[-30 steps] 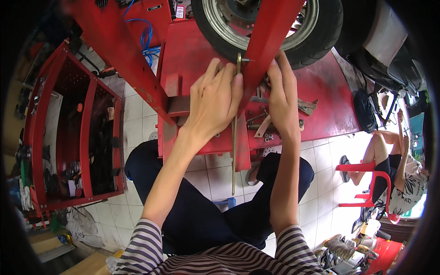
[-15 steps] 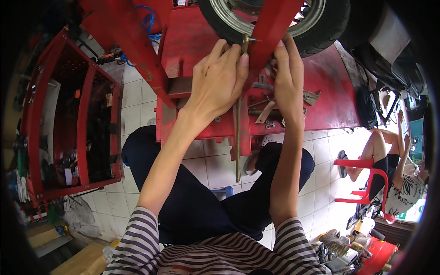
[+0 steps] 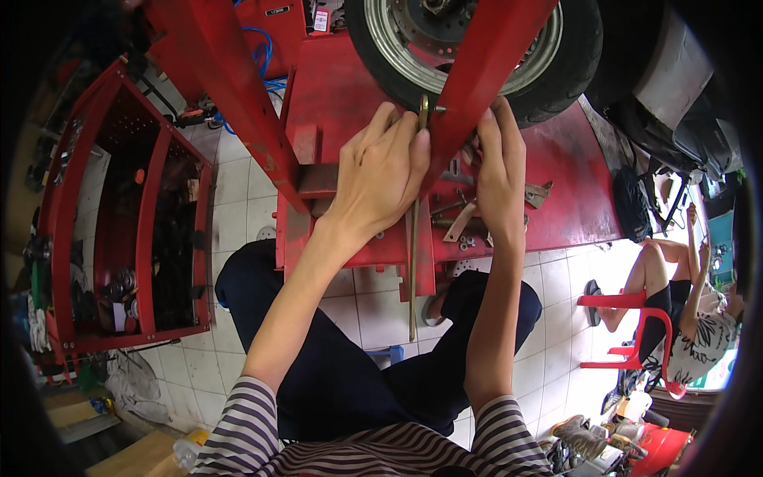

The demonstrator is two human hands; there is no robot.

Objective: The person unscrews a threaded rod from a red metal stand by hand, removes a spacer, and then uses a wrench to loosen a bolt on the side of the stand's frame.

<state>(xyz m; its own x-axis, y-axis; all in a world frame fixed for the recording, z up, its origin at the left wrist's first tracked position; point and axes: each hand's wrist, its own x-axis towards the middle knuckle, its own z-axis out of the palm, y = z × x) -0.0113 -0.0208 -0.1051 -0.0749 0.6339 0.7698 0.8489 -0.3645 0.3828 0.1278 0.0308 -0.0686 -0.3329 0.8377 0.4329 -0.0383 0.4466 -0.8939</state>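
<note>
A long brass-coloured metal rod [image 3: 414, 262] hangs down along a red steel post [image 3: 469, 87], its flattened top end next to a bolt [image 3: 439, 109] that sticks out of the post's side. My left hand [image 3: 380, 171] is closed around the rod just below that end, thumb against it near the post. On the post's other side is my right hand [image 3: 501, 163], fingers curled in toward the post. A small greyish thing shows near its fingertips, too hidden to name.
Metal brackets [image 3: 461, 222], bolts and nuts lie on the red bench [image 3: 572, 191]. A wheel with a tyre [image 3: 584, 63] stands behind the post. Another red post [image 3: 238, 95] slants at left, near a red cabinet [image 3: 147, 238]. A person sits on a red chair [image 3: 636, 362] at right.
The view has tilted, so the bench, wheel and hands sit lower in the picture. Both hands stay at the post, with the rod still hanging beside it.
</note>
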